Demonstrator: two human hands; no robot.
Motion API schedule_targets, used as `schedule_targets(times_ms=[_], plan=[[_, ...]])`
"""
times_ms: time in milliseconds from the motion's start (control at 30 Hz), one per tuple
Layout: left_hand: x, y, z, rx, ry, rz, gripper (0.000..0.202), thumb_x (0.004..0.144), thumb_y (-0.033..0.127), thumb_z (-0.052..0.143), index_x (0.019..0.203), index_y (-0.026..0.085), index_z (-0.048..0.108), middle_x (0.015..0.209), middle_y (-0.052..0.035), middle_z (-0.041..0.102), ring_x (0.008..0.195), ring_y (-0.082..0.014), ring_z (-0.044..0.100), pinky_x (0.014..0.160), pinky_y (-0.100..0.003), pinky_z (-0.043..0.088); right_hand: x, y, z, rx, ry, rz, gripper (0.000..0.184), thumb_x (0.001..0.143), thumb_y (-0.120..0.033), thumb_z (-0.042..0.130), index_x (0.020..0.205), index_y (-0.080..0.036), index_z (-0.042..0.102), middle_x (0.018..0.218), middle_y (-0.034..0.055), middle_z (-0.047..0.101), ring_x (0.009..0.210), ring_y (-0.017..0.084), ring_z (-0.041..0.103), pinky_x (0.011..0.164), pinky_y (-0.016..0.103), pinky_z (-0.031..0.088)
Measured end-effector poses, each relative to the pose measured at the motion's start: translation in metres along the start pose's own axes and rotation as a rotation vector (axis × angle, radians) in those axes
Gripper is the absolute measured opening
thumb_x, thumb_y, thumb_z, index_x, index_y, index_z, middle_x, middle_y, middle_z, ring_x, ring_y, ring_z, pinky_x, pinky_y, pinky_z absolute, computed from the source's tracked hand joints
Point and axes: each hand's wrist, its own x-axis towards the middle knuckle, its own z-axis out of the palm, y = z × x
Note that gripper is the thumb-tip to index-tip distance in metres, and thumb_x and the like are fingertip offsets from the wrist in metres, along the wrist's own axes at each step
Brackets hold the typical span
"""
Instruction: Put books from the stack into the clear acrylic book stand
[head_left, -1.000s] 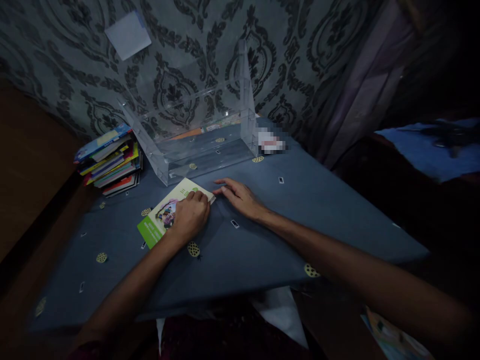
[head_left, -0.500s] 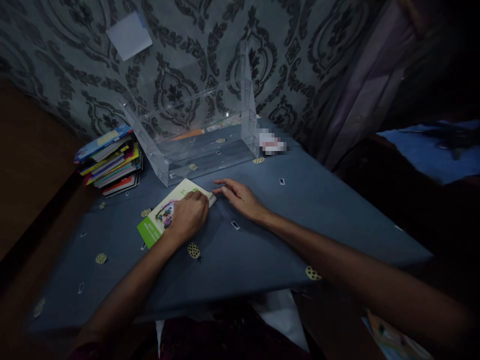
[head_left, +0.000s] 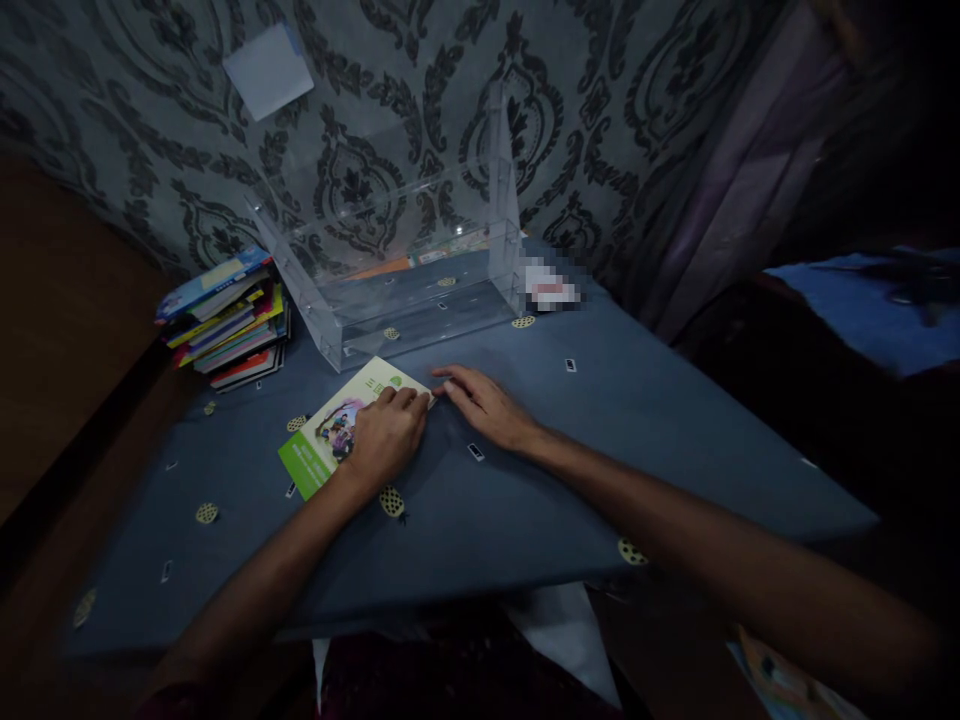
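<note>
A book (head_left: 315, 455) with a green and white cover and a picture of figures lies flat and slanted on the table. My left hand (head_left: 390, 432) is over its right part, fingers curled down at the right edge and closed on the book. Just beside that edge is my right hand (head_left: 491, 410), its fingers stretched out and nothing in it. The right fingertips are very close to the book's corner; I cannot tell whether they touch it. Behind the book stands a clear plastic rack (head_left: 330, 335) with no books on its shelf.
A stack of books (head_left: 232, 320) stands left of the rack. A blurred white and pink item (head_left: 551, 288) is right of it. The table (head_left: 660, 440) wears a blue cloth with pineapple prints. Patterned wallpaper with a white switch plate (head_left: 270, 75) rises behind.
My left hand has slid slightly right over the book, its fingertips now at the right edge and covering the page ends. The right hand stays beside it. The view has shifted a little.
</note>
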Motion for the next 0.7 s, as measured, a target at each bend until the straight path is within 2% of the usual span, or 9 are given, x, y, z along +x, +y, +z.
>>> schedule_targets(times_ms=[100,267,500,600,700], plan=[[-0.002,-0.001,0.001,-0.001,0.007,0.026,0.032,0.104,0.026,0.045,0.131,0.025,0.062,0.128,-0.0062,0.068,0.112,-0.026,0.059,0.081,-0.036,0.052,-0.001,-0.001,0.0,-0.07,-0.004,-0.016,0.033,0.102,-0.026,0.041,0.128,-0.02,0.062,0.111,0.009,0.073,0.116,0.025,0.063,0.103,0.045,0.047],[-0.002,0.001,0.001,0.036,-0.032,0.029,0.035,0.105,0.025,0.041,0.134,0.023,0.061,0.126,-0.0084,0.068,0.112,-0.027,0.059,0.078,-0.036,0.054,-0.003,0.0,0.001,-0.14,-0.047,-0.011,0.034,0.103,-0.026,0.041,0.13,-0.019,0.061,0.115,0.0111,0.07,0.112,0.025,0.063,0.1,0.044,0.049],[-0.003,0.005,0.012,0.096,-0.006,0.113,0.035,0.105,0.019,0.036,0.131,0.016,0.059,0.129,-0.0125,0.063,0.116,-0.0266,0.057,0.083,-0.036,0.054,-0.003,0.0,0.004,-0.233,-0.06,-0.016,0.035,0.103,-0.024,0.04,0.131,-0.02,0.061,0.111,0.0114,0.071,0.105,0.026,0.064,0.094,0.043,0.05],[-0.004,0.007,0.011,0.099,-0.003,0.101,0.036,0.105,0.021,0.035,0.129,0.016,0.061,0.126,-0.0113,0.066,0.115,-0.0263,0.058,0.084,-0.036,0.054,-0.004,-0.003,0.004,-0.24,-0.06,-0.001,0.034,0.103,-0.025,0.04,0.13,-0.019,0.061,0.114,0.0127,0.07,0.107,0.027,0.063,0.095,0.043,0.049],[-0.004,0.003,0.005,0.05,0.016,0.105,0.033,0.104,0.025,0.042,0.129,0.015,0.062,0.124,-0.0099,0.068,0.114,-0.0273,0.058,0.09,-0.038,0.053,-0.005,-0.004,0.004,-0.241,-0.06,0.028,0.034,0.104,-0.026,0.04,0.128,-0.018,0.062,0.117,0.0138,0.069,0.109,0.027,0.063,0.095,0.042,0.049]])
